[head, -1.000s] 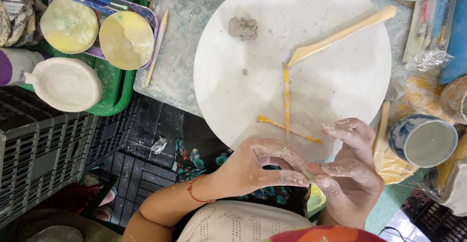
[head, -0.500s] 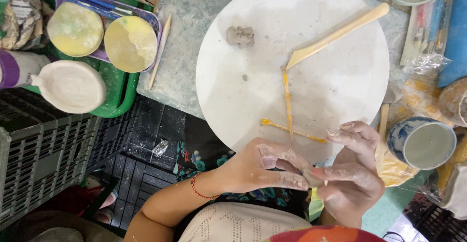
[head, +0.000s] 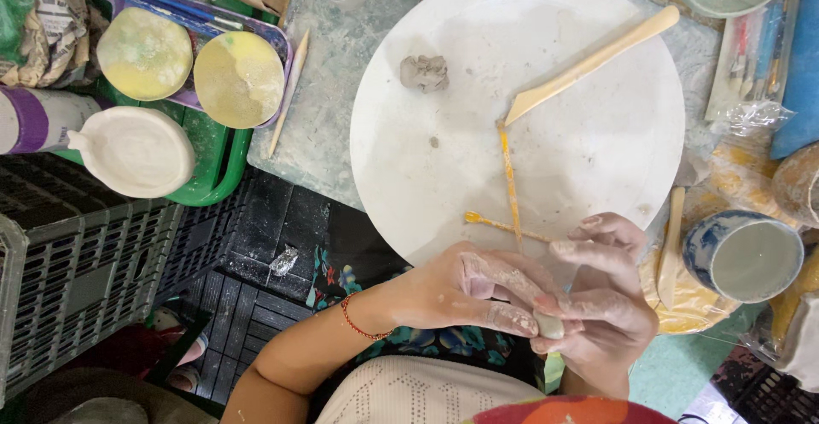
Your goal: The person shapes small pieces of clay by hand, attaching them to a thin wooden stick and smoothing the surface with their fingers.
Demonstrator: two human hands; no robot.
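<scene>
Your left hand (head: 465, 292) and right hand (head: 597, 304) both pinch a small clay piece (head: 548, 325) off the round board's (head: 597, 159) near edge, shaping barely begun; the grey clay lump (head: 424, 72) lies untouched near its far-left edge.

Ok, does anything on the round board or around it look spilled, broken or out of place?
Nothing stands out. Both hands, left hand and right hand, pinch a small clay piece below the round white board. On the board lie a clay lump, a wooden knife and two thin sticks, none spilled or broken.
</scene>
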